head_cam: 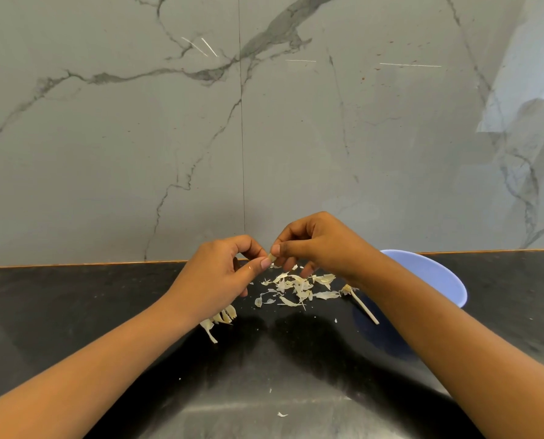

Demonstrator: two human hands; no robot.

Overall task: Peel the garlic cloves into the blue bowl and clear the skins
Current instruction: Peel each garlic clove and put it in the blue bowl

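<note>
A small garlic clove (271,257) is held in the air above the black counter, pinched from both sides. My left hand (220,274) holds it between thumb and fingers, and my right hand (315,245) pinches its other end with thumb and forefinger. Loose papery garlic skins (299,288) lie scattered on the counter just below my hands. More skins (221,320) sit under my left wrist. The blue bowl (435,277) stands to the right, partly hidden behind my right forearm; its inside is not visible.
A pale garlic stem (362,305) lies beside the bowl. Tiny skin flecks (281,415) dot the black counter (74,312) nearer to me. A grey marble wall (232,137) rises directly behind the counter's back edge.
</note>
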